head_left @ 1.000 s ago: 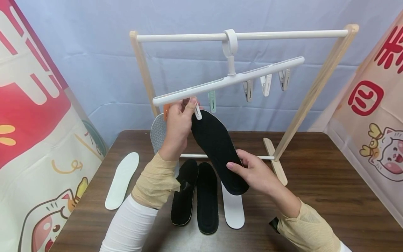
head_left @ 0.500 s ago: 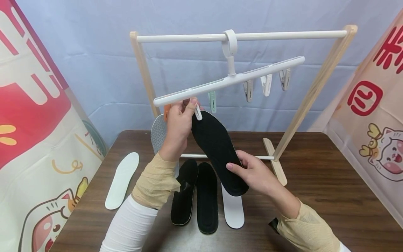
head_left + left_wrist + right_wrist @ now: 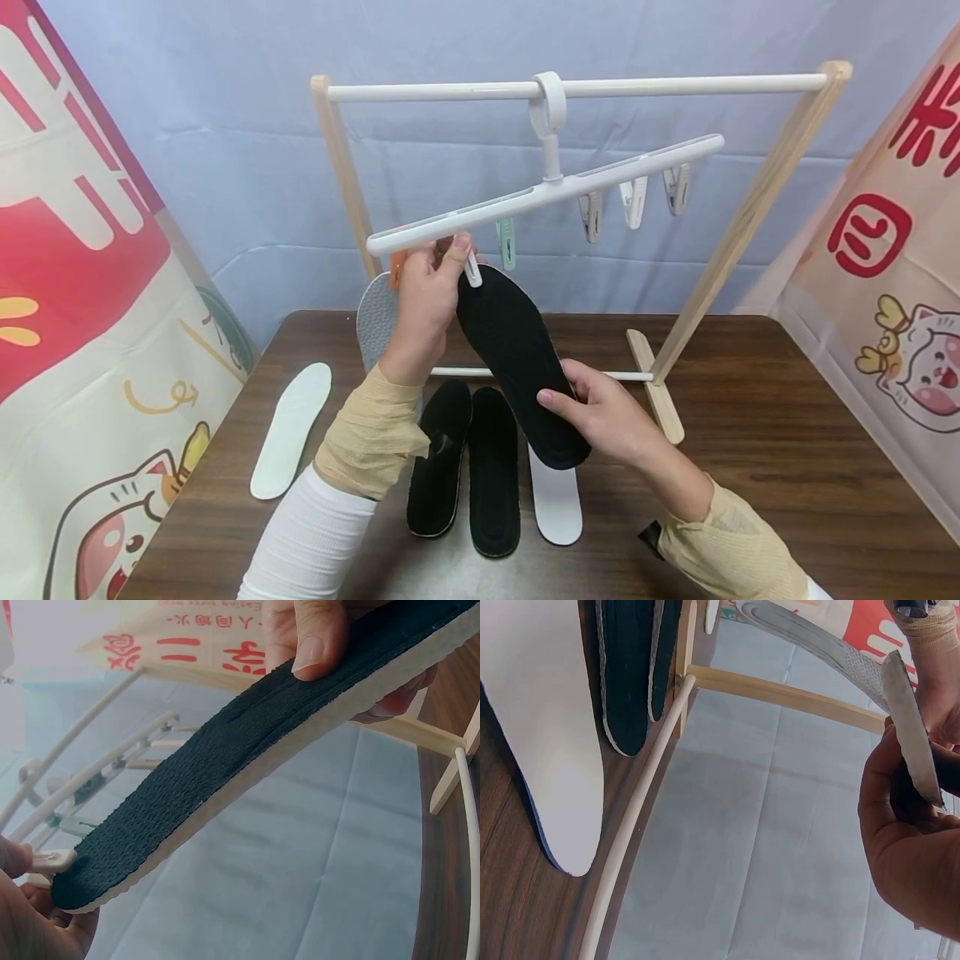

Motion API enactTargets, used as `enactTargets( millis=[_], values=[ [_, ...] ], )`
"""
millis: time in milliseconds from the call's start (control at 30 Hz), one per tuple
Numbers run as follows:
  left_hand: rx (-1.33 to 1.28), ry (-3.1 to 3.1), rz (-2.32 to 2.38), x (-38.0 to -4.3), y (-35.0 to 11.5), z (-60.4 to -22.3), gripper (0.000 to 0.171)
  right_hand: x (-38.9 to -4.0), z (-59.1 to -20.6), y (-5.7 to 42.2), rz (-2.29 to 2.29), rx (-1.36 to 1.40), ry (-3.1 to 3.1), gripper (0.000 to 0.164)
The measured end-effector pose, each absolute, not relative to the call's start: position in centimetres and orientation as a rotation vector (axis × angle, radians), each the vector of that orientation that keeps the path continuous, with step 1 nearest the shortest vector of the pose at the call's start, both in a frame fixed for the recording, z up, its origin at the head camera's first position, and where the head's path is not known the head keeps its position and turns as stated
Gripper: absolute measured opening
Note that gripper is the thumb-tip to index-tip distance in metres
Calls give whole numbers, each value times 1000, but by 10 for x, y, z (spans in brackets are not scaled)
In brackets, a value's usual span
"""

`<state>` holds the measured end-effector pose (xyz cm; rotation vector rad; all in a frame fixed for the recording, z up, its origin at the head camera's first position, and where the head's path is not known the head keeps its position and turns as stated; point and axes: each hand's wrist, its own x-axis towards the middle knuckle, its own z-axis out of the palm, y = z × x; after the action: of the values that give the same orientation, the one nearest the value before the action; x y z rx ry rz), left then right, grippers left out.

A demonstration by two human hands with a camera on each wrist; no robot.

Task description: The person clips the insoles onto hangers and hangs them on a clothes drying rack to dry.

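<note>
A black insole (image 3: 510,350) with a pale underside is held at a slant below the white clip hanger (image 3: 495,204). At the insole's upper end my left hand (image 3: 423,296) pinches a white clip (image 3: 473,271), whose jaws straddle the insole's edge in the left wrist view. Lower down, my right hand (image 3: 603,412) grips the insole with its thumb on the black face. A grey textured insole (image 3: 375,321) hangs by an orange clip (image 3: 397,268), partly behind my left forearm.
Two black insoles (image 3: 495,475) and a white one (image 3: 557,500) lie on the brown table (image 3: 795,467); another white insole (image 3: 291,429) lies at left. Several free clips (image 3: 634,202) hang from the hanger, which hooks on the wood-and-white rack (image 3: 697,82).
Both hands keep their hold on the clip and insole. The insole's lower end has shifted very slightly down and left; the rest looks the same.
</note>
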<state>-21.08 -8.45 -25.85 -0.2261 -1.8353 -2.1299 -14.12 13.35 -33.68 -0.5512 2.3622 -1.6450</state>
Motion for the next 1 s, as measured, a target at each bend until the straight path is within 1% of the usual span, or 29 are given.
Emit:
enactTargets(
  millis=[200,533,1000],
  values=[
    [-241,-1840,-2124,-211,-85,-259,23,-142,-338,133,-1643,-556,2364,28],
    [-207,-1844,-2142,-211,-84,-259,28,-142,-338,132,-1642,-549,2357,27],
    [-179,-1857,-2135,-211,-83,-259,27,-142,-339,132,-1648,-546,2343,28]
  ],
)
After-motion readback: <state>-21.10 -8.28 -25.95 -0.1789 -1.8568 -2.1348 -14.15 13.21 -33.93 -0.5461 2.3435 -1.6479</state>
